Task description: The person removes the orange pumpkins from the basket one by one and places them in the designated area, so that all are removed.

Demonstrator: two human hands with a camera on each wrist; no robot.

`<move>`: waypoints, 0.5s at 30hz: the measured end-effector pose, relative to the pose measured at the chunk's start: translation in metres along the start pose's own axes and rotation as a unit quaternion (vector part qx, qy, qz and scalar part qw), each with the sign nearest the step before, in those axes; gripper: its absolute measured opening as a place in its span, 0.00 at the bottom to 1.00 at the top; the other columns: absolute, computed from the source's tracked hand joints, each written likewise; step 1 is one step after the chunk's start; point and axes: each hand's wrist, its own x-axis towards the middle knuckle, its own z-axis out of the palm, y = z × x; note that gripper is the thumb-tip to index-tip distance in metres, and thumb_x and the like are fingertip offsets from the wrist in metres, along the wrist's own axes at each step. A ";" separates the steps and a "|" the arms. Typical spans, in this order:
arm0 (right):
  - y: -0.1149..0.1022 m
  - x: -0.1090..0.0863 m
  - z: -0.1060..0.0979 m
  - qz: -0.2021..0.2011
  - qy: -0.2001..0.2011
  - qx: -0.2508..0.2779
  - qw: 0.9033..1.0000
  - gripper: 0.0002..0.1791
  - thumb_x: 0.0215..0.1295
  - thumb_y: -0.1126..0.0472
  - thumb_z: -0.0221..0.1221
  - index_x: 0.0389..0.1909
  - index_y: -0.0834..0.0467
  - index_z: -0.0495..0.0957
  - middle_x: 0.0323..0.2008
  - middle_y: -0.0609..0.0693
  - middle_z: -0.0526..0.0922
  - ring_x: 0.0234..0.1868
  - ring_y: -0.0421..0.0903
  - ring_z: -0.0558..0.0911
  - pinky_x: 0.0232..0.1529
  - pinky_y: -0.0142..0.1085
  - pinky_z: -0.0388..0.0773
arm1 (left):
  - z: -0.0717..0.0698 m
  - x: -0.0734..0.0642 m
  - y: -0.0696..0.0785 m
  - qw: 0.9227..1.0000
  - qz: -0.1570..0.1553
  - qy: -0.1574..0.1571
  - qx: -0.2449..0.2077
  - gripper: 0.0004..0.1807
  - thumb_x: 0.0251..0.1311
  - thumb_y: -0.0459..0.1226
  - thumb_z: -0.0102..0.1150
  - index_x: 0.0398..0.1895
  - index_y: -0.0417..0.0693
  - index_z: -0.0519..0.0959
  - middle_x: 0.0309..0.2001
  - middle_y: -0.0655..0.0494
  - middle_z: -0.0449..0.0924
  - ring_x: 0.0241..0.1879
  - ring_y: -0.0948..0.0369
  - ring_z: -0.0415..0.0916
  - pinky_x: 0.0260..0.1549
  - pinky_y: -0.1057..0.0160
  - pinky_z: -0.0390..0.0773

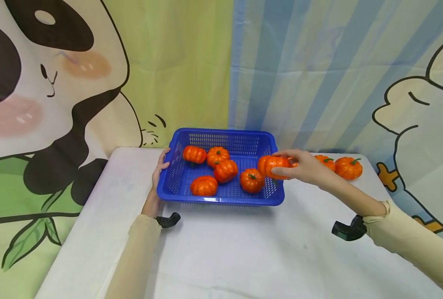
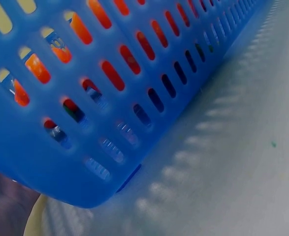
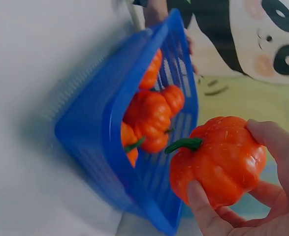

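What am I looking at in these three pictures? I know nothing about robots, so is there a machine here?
There is no robot, just a person working bare-handed. The wide picture is taken from the person's head, looking down. The other two come from the left and right wrists, probably from the small black devices worn there.

On the white table is a blue basket with five orange pumpkins inside. The left hand touches the basket's left end. The right hand holds another pumpkin between its fingers, at the basket's right end. At least two more pumpkins lie on the table beyond the right arm.
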 end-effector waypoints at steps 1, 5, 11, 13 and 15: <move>0.004 -0.004 -0.005 0.008 0.006 0.006 1.000 0.34 0.63 0.44 0.60 0.66 0.57 0.68 0.56 0.62 0.76 0.53 0.58 0.76 0.40 0.39 0.82 | 0.000 0.001 0.000 1.000 0.002 -0.001 -0.004 0.30 0.69 0.32 0.15 0.74 0.57 0.44 0.78 0.47 0.32 0.68 0.46 0.50 0.54 0.64 0.73; 0.022 -0.017 -0.023 0.041 0.029 0.006 0.999 0.37 0.64 0.42 0.59 0.69 0.57 0.64 0.60 0.65 0.72 0.56 0.61 0.75 0.41 0.41 0.83 | 0.000 0.002 0.000 1.000 0.005 -0.006 -0.008 0.30 0.69 0.31 0.14 0.74 0.56 0.45 0.78 0.48 0.32 0.68 0.47 0.50 0.56 0.63 0.70; 0.049 -0.021 -0.036 0.067 0.026 0.015 0.997 0.40 0.66 0.42 0.56 0.71 0.60 0.58 0.63 0.68 0.66 0.56 0.62 0.73 0.43 0.45 0.83 | -0.003 0.000 -0.001 1.000 0.006 -0.003 -0.005 0.29 0.69 0.31 0.13 0.73 0.56 0.45 0.77 0.49 0.35 0.67 0.48 0.51 0.55 0.62 0.71; 0.056 -0.021 -0.038 0.061 0.026 0.021 0.998 0.40 0.66 0.43 0.56 0.72 0.61 0.57 0.63 0.68 0.66 0.55 0.61 0.73 0.44 0.46 0.83 | -0.003 0.000 -0.001 1.000 0.005 -0.001 -0.007 0.29 0.69 0.31 0.14 0.72 0.58 0.47 0.78 0.50 0.35 0.68 0.46 0.50 0.56 0.61 0.71; 0.062 -0.020 -0.039 0.054 0.028 0.020 0.998 0.40 0.67 0.45 0.55 0.72 0.61 0.55 0.62 0.69 0.68 0.55 0.61 0.74 0.44 0.46 0.83 | -0.002 -0.001 -0.001 1.000 0.003 0.000 -0.008 0.29 0.69 0.31 0.14 0.72 0.58 0.47 0.78 0.51 0.35 0.69 0.44 0.46 0.57 0.60 0.70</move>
